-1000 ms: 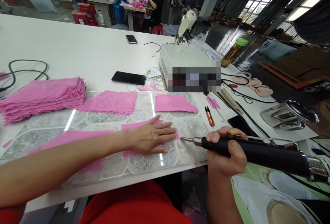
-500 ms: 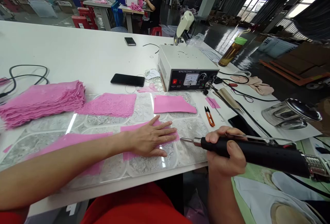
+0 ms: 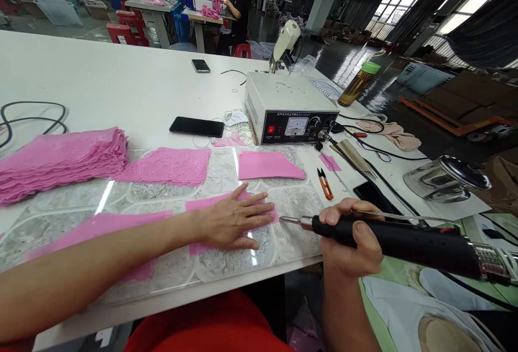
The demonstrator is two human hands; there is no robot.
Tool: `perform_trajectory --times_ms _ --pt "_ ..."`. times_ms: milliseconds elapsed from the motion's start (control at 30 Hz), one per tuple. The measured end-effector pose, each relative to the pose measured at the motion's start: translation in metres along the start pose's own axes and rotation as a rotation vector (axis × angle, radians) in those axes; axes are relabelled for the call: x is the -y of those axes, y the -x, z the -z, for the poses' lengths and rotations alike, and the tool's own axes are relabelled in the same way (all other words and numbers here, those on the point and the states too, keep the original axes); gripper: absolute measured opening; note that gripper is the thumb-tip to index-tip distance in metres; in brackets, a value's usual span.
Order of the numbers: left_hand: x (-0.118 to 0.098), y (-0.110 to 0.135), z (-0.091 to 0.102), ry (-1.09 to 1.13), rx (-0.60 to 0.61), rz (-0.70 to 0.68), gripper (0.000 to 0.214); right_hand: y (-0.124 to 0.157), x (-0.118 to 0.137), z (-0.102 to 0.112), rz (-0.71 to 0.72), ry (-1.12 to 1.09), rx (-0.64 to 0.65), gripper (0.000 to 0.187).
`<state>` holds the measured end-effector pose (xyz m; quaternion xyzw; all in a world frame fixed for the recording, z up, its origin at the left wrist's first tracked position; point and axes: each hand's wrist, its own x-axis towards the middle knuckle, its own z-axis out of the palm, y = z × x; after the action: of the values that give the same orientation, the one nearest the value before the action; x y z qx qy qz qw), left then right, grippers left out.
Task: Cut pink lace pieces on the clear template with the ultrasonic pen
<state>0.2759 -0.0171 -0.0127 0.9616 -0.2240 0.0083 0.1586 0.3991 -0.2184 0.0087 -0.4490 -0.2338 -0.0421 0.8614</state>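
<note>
My left hand [image 3: 234, 219] lies flat with fingers spread, pressing a pink fabric piece [image 3: 197, 204] against the clear patterned mat [image 3: 297, 206]. Most of that piece is hidden under the hand and wrist. My right hand [image 3: 354, 238] is wrapped round a black handheld ultrasonic cutter [image 3: 400, 244]. Its metal tip points left and meets, or nearly meets, the pink fabric's right edge by my fingertips. Behind my hands lie a smooth pink piece [image 3: 270, 165] and a lacy pink piece [image 3: 168, 166]. Another pink piece [image 3: 101, 228] is partly covered by my left forearm.
A stack of pink fabric [image 3: 65, 160] stands at the left. Behind the mat are a black phone [image 3: 196, 126] and the control box [image 3: 293, 106], its cable running right. Orange thread snips [image 3: 325, 183] lie near my right hand. A lidded steel mug [image 3: 445, 179] stands farther right.
The whole view has shifted slightly left. My hands, the cutter and the fabric hold nearly the same places relative to each other.
</note>
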Motion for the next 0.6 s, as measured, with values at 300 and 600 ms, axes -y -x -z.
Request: perform_trajectory --times_ms 300,600 --pt "-0.0014 -0.0002 0.0008 -0.029 0.008 0.003 0.065 0.0004 -0.0022 -0.0040 -0.002 -0.017 0.042 0.020" --pt "-0.0025 -0.0002 0.0027 -0.031 -0.020 -0.017 0.066 -0.0003 -0.0010 -0.0034 0.018 0.028 0.093 0.011"
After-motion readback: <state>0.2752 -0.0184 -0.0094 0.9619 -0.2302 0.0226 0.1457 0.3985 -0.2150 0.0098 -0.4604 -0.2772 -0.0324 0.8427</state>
